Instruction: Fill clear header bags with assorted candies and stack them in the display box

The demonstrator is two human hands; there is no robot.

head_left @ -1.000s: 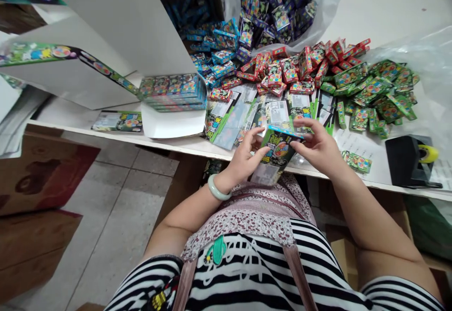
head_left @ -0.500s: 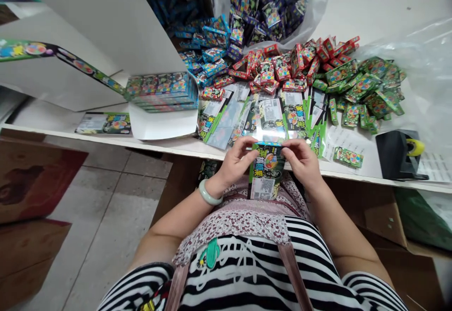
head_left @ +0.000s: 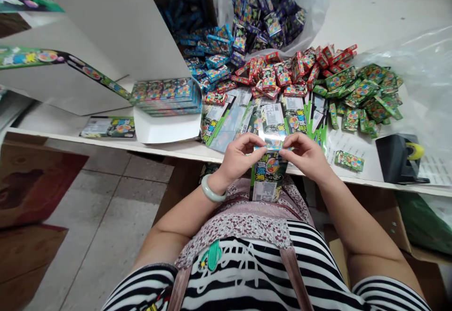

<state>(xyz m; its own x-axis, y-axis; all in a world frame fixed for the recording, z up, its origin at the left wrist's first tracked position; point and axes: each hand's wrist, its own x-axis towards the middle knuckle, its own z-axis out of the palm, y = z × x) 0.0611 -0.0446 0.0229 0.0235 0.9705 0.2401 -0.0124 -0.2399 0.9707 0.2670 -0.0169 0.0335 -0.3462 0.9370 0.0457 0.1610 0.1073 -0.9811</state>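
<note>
Green-and-black printed card (head_left: pixel 266 179) stands upright just beyond the white table's near edge (head_left: pixel 169 150); left hand (head_left: pixel 242 158) and right hand (head_left: pixel 307 156) narrowly pinch its glossy top strip (head_left: pixel 273 147); heaped small red-and-green printed boxes (head_left: pixel 270 73) lie far.

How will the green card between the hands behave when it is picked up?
The green card is probably light and somewhat stiff: it looks thin, yet stands straight below the left hand and right hand. Its glossy surface may feel slippery.

- 12 from right hand (head_left: pixel 307 158): small printed boxes (head_left: pixel 270 78) heaped on tabletop (head_left: pixel 374 24), blocking
- 3: tape dispenser (head_left: pixel 397 158) in the way
- 10: white cardboard box (head_left: pixel 165 130) obstructs
- 8: room over tile floor (head_left: pixel 106 193)
</note>
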